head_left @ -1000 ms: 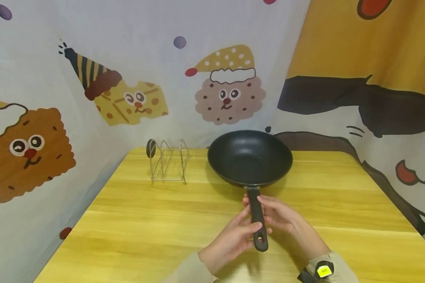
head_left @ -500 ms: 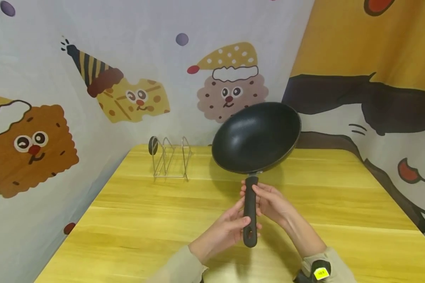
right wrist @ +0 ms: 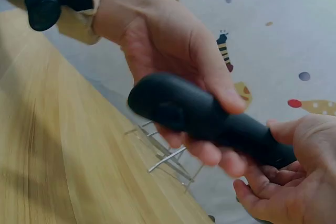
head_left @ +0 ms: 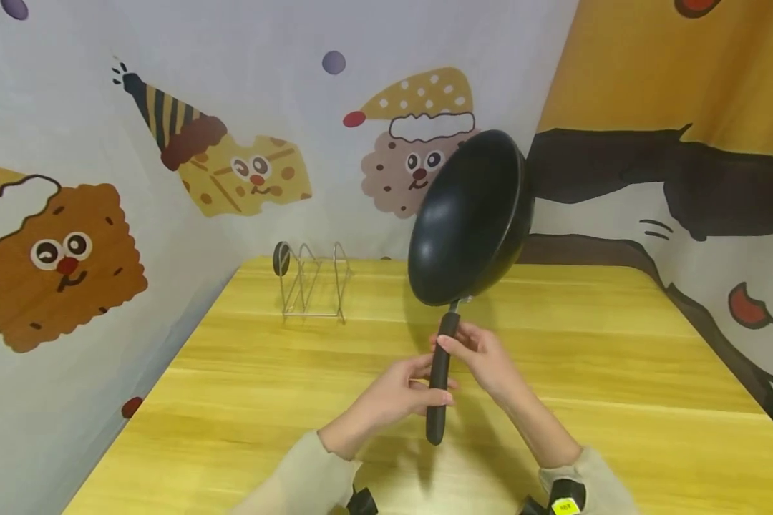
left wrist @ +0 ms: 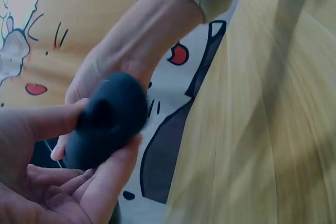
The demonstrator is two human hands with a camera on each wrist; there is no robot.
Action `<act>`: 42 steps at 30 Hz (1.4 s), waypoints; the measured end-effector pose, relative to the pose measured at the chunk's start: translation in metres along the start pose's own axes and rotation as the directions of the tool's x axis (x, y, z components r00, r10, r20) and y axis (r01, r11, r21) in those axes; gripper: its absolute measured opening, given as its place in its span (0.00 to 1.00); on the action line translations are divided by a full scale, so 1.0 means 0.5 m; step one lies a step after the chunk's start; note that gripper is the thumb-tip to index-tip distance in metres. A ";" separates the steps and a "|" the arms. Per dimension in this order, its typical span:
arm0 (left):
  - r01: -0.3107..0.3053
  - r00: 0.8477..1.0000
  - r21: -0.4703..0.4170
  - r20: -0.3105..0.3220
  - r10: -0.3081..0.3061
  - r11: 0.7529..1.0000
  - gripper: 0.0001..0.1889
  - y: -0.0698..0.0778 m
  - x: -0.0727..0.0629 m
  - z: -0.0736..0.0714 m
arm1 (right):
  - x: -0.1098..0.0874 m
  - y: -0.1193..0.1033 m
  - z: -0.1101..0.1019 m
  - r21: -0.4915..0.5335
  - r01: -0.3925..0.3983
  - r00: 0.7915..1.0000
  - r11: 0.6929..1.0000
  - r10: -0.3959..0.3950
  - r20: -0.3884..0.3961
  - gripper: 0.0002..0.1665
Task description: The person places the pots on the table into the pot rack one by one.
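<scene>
Fingers [right wrist: 205, 153] on both hands are curled round the handle [head_left: 439, 372] of a black pan [head_left: 470, 222], so it's a proper two-handed grip. Left hand [head_left: 393, 393] is down near the butt end with its thumb laid across; right hand [head_left: 483, 354] pinches higher up, closer to the bowl.

Pan itself is up in the air over the wood-look table [head_left: 264, 429], tipped well over onto its side, hollow facing left and a slice of the dark outer wall showing on the right. It's deep and round, wok-ish, smooth black inside with a soft sheen toward the lower left, plus a thin greyish line along the rim. Short bit of metal [head_left: 454, 306] joins bowl to handle. Handle's dark, chunky and rounded, and the left wrist view catches a hanging hole [left wrist: 102, 115] in the end, kinda blurry though. Wire rack [head_left: 311, 315] stands on the table, well off to the left.
</scene>
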State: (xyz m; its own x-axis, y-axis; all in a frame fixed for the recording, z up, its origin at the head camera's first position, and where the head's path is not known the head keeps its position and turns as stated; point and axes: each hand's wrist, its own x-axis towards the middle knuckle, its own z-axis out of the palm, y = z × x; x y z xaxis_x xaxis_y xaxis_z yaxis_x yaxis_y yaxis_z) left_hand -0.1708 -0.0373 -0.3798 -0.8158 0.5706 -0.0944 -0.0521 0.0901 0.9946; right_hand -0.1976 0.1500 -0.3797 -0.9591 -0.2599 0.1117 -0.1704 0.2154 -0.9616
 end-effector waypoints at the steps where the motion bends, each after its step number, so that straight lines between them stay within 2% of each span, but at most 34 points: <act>1: 0.003 1.000 0.015 0.001 -0.003 1.000 0.31 -0.001 -0.001 -0.001 | 0.000 0.001 0.004 -0.032 0.009 1.000 0.999 -0.009 -0.005 0.20; 4: 0.012 1.000 0.043 0.016 -0.012 0.999 0.29 -0.007 -0.007 -0.005 | -0.001 0.001 0.017 -0.133 0.026 0.999 0.991 -0.028 -0.016 0.17; 7: 0.010 0.999 0.055 0.034 -0.012 0.998 0.27 -0.011 -0.012 -0.016 | 0.006 -0.007 0.031 -0.192 0.047 0.998 0.980 -0.054 -0.031 0.16; 11: 0.001 1.000 0.060 0.024 -0.002 0.998 0.27 -0.005 -0.022 -0.043 | 0.026 -0.030 0.052 -0.235 0.093 0.993 0.967 -0.107 -0.046 0.14; 16: -0.032 0.999 0.096 0.023 0.030 0.995 0.28 -0.004 -0.042 -0.083 | 0.050 -0.059 0.087 -0.240 0.142 0.988 0.960 -0.152 -0.024 0.11; 20: -0.075 0.997 0.123 0.033 0.071 0.990 0.27 -0.007 -0.062 -0.113 | 0.062 -0.075 0.121 -0.231 0.157 0.985 0.960 -0.170 -0.039 0.08; 25: -0.083 0.996 0.156 0.030 0.080 0.984 0.25 -0.011 -0.093 -0.155 | 0.074 -0.091 0.170 -0.244 0.168 0.982 0.955 -0.183 -0.043 0.07; 33: -0.117 0.993 0.204 0.004 0.119 0.972 0.26 -0.004 -0.125 -0.223 | 0.112 -0.123 0.226 -0.296 0.238 0.967 0.925 -0.254 -0.014 0.09; 42: -0.124 0.990 0.239 -0.036 0.137 0.963 0.26 -0.018 -0.157 -0.282 | 0.152 -0.132 0.289 -0.346 0.252 0.965 0.904 -0.264 0.014 0.12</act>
State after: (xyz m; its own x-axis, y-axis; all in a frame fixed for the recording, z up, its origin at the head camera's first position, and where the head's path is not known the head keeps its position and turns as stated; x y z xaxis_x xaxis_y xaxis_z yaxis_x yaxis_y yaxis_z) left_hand -0.1877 -0.1981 -0.3750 -0.8356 0.5476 0.0443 0.1890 0.2107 0.9591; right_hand -0.2264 -0.0200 -0.3440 -0.8771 -0.3204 0.3577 -0.4737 0.4549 -0.7541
